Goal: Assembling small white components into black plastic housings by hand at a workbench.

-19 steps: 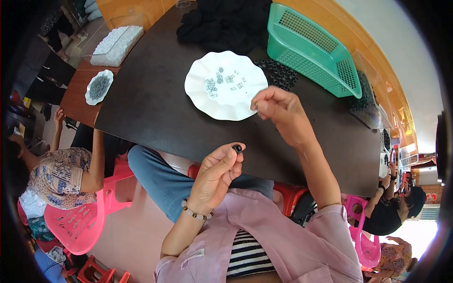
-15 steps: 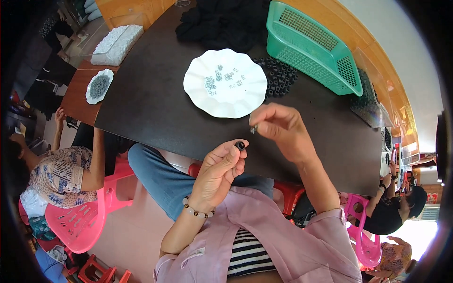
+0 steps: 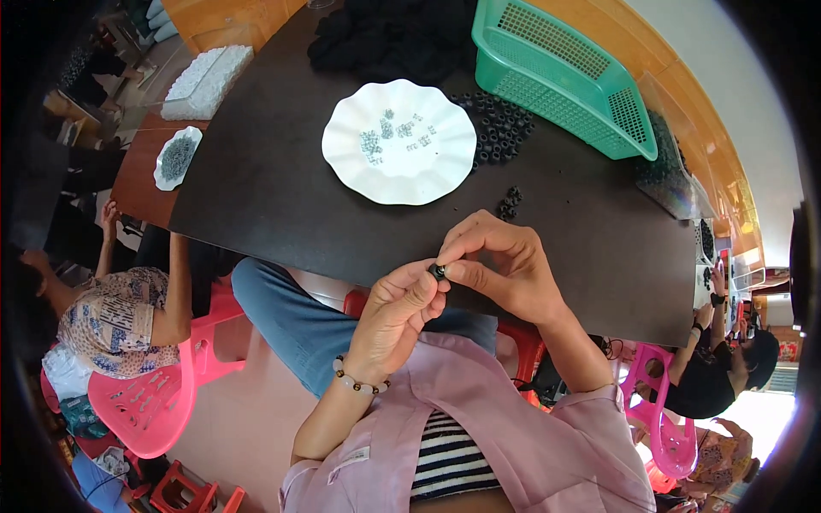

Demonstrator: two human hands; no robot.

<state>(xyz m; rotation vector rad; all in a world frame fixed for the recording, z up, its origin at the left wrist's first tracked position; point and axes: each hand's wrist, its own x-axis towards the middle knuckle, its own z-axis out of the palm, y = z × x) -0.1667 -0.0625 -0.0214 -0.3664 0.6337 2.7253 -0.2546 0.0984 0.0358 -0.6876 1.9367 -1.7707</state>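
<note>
My left hand (image 3: 396, 309) pinches a small black ring (image 3: 438, 272) at the near edge of the dark table (image 3: 256, 188). My right hand (image 3: 500, 265) meets it there, fingertips pressed against the same ring, holding something too small to make out. Beyond the hands lies a white scalloped plate (image 3: 398, 171) with several tiny grey metal pieces (image 3: 376, 141). A heap of black rings (image 3: 499, 128) lies to the plate's right, and a few finished-looking black pieces (image 3: 509, 202) sit just beyond my right hand.
A green plastic basket (image 3: 560, 73) stands at the far right, black cloth (image 3: 385, 38) beside it. A smaller plate of grey pieces (image 3: 177, 156) and a white foam block (image 3: 205, 81) lie far left. Other people sit on pink chairs (image 3: 145, 402) at left and right.
My right hand has drawn back from the white plate to my left hand, and both now meet at the black ring.
</note>
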